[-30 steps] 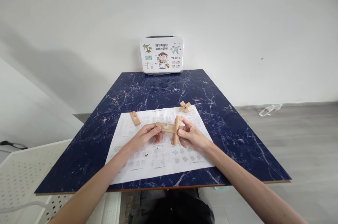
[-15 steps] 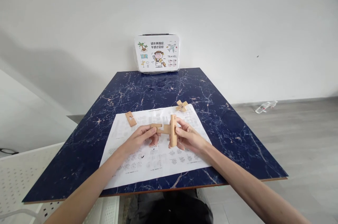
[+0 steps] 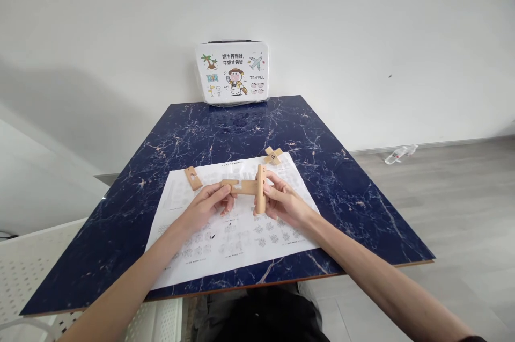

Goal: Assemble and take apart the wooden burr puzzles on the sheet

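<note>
My left hand (image 3: pixel 210 203) pinches the left end of a flat notched wooden puzzle piece (image 3: pixel 247 187). The right part of that piece meets an upright wooden puzzle piece (image 3: pixel 261 191) with rounded edges, and together they form a sideways T. My right hand (image 3: pixel 284 198) grips the upright piece with the thumb on its right side; some of its fingers are hidden behind. Beyond my left hand, a loose notched wooden piece (image 3: pixel 193 179) lies on the sheet's edge. A cross-shaped wooden piece (image 3: pixel 273 156) marked G rests at the sheet's far right corner.
Under my hands a white printed sheet (image 3: pixel 189 267) with small diagrams covers part of the blue marbled table (image 3: pixel 237 138). A white cartoon-printed case (image 3: pixel 233 72) leans against the wall at the back. A clear plastic bottle (image 3: pixel 396 154) lies on the floor at right.
The whole view has shifted slightly, so everything sits a little higher and further left. Both hands keep their hold, and the upright piece is turned to show a narrower side.
</note>
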Motion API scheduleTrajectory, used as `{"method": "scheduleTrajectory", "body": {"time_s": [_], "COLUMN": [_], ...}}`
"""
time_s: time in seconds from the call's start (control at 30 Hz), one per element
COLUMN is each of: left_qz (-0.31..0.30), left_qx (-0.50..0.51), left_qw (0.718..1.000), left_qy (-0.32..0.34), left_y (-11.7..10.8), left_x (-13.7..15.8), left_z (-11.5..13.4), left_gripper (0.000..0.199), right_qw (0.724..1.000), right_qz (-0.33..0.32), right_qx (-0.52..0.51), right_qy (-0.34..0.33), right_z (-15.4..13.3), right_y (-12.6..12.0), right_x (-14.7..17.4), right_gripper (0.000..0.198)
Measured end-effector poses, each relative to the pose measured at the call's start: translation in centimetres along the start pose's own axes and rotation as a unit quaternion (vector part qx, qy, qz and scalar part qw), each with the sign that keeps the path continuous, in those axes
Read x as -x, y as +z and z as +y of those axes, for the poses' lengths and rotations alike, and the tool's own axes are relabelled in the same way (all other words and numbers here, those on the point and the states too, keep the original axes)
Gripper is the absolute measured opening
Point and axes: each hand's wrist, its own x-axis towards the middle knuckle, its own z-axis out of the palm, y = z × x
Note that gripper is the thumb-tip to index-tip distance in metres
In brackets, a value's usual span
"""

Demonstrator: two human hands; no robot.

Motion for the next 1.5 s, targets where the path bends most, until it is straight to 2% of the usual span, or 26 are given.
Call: {"method": "scheduleTrajectory", "body": {"time_s": [0.2,0.27,0.33,0.43,0.53,0.63,0.7,0.8,0.83,0.9,0.97,1.27,1.4,1.43,1.5], "left_qz": [0.133,0.192,0.242,0.254,0.228,0.198,0.199,0.213,0.218,0.225,0.235,0.295,0.318,0.314,0.278], "left_qx": [0.005,-0.018,-0.082,-0.256,-0.421,-0.497,-0.521,-0.542,-0.546,-0.552,-0.562,-0.615,-0.641,-0.641,-0.633], "left_qw": [0.991,0.979,0.961,0.925,0.872,0.840,0.825,0.807,0.803,0.796,0.787,0.725,0.691,0.692,0.711], "left_qy": [0.032,0.064,0.104,0.119,0.100,0.090,0.088,0.095,0.097,0.099,0.102,0.098,0.102,0.109,0.130], "left_y": [-1.3,-2.6,-4.6,-8.2,-11.4,-13.4,-14.2,-14.9,-15.1,-15.4,-15.5,-14.9,-14.3,-14.0,-13.4], "left_x": [-0.1,0.1,0.7,1.9,3.0,3.4,3.3,3.2,3.2,3.3,3.2,3.2,3.5,3.5,3.5], "left_z": [0.6,1.2,1.8,2.6,2.8,2.2,1.8,1.2,1.0,0.6,0.2,-0.3,-0.1,0.0,0.0], "left_gripper": [0.037,0.033,0.031,0.036,0.041,0.043,0.044,0.046,0.046,0.047,0.047,0.046,0.045,0.040,0.029], "right_qw": [0.999,0.999,0.997,0.988,0.956,0.917,0.905,0.887,0.873,0.828,0.804,0.734,0.719,0.716,0.711], "right_qz": [0.048,0.054,0.059,0.074,0.094,0.098,0.094,0.088,0.092,0.088,0.091,0.103,0.074,0.068,0.063], "right_qx": [-0.006,0.009,0.038,0.132,0.278,0.386,0.415,0.452,0.478,0.554,0.588,0.670,0.691,0.695,0.700], "right_qy": [-0.002,0.002,0.012,0.021,0.011,-0.007,0.002,0.023,0.025,0.029,0.025,0.025,0.000,-0.006,-0.018], "right_z": [-0.2,-0.4,-0.5,0.0,1.2,2.2,2.5,2.7,2.8,3.1,3.5,5.0,5.0,4.9,4.5], "right_y": [0.2,0.5,0.9,1.4,1.9,2.5,3.1,4.3,4.7,5.5,6.1,7.3,8.1,8.1,7.7], "right_x": [-0.1,-0.1,-0.1,0.1,0.1,-0.8,-2.1,-4.8,-5.6,-7.2,-8.5,-14.4,-14.5,-14.0,-12.3], "right_gripper": [0.048,0.044,0.040,0.040,0.041,0.040,0.039,0.032,0.028,0.021,0.017,0.032,0.027,0.027,0.028]}}
